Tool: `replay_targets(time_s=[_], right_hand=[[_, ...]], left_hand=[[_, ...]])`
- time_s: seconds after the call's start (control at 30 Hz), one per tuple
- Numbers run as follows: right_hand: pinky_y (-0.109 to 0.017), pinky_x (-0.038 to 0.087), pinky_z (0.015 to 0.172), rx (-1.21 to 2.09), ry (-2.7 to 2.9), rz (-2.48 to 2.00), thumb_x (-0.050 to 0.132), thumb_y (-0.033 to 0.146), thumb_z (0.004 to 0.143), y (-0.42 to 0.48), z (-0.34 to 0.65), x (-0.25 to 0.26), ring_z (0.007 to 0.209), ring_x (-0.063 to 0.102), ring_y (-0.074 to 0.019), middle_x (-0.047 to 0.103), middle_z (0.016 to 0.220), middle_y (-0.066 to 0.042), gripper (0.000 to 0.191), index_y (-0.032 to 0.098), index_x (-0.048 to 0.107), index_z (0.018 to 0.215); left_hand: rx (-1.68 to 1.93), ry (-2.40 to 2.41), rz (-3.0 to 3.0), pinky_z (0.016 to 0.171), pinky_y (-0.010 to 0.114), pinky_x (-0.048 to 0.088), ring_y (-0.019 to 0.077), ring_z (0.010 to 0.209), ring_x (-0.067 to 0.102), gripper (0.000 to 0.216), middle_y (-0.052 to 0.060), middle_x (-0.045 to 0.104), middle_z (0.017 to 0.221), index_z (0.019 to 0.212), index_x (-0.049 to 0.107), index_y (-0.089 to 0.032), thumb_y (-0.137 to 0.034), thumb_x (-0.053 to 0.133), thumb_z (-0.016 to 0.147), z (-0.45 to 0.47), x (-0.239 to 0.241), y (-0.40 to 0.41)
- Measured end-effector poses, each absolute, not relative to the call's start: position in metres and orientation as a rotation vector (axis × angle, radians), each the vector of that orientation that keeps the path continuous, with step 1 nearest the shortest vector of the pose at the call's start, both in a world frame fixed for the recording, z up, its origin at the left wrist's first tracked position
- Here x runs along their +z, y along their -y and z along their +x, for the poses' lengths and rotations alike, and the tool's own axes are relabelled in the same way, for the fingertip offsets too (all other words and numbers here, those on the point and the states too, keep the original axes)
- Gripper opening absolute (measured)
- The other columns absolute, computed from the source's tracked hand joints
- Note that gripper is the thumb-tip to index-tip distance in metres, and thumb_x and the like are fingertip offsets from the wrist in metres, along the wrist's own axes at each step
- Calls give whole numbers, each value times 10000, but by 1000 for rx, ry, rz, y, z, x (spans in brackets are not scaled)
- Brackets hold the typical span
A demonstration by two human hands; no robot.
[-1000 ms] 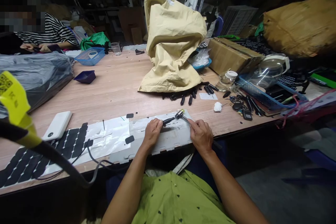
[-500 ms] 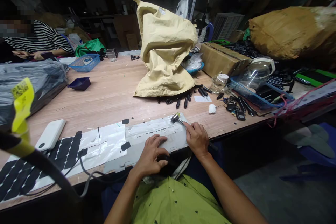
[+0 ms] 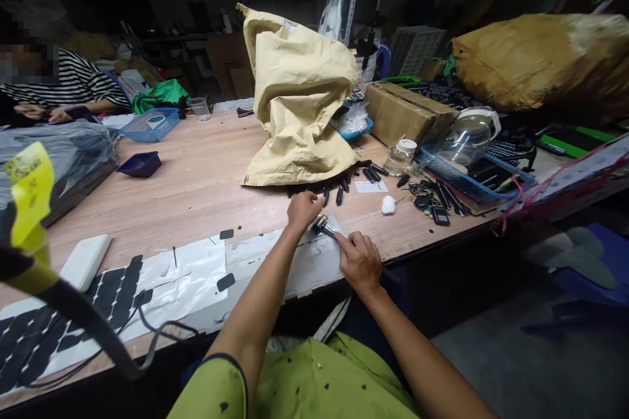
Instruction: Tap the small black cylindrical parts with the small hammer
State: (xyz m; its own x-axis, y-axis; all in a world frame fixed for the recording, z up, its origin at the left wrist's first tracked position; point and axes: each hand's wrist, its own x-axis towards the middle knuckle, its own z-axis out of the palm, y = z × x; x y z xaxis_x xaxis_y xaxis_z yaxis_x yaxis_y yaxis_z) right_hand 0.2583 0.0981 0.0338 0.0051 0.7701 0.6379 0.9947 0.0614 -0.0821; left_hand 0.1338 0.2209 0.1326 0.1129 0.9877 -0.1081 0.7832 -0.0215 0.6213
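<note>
In the head view my right hand (image 3: 361, 265) is closed around the handle of a small hammer (image 3: 322, 225). Its metal head, with a yellow-green face, is just above a grey-white board (image 3: 309, 268) along the table's near edge. My left hand (image 3: 303, 209) reaches forward past the hammer head, fingers curled together. Its fingertips are close to some small black elongated pieces (image 3: 339, 195) lying in front of a tan paper sack (image 3: 299, 137). Whether a piece is between the fingertips is hidden.
Left of the board lie a white sheet with black cells (image 3: 115, 288) and a white power bank (image 3: 87, 262). A bent lamp-like arm (image 3: 83, 308) crosses the near left. Keys (image 3: 425, 200), a jar (image 3: 400, 157) and a blue basket (image 3: 472, 177) are right. A co-worker (image 3: 69, 85) sits far left.
My left hand has moved from the board's near edge forward to the black pieces by the sack. My right hand keeps the hammer over the board. The view has shifted slightly.
</note>
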Motion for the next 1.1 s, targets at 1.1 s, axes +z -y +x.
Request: replay_targets(time_s=[1.1], right_hand=[[-294, 566, 774, 207, 1725, -1315, 511, 257, 983, -69, 260, 66, 859, 699, -175, 748, 936, -48, 283, 254, 743, 1146]], left_hand=[[671, -1649, 1967, 862, 387, 448, 242, 958, 559, 177, 42, 638, 925, 996, 760, -268, -209, 658, 863, 57, 68, -121]])
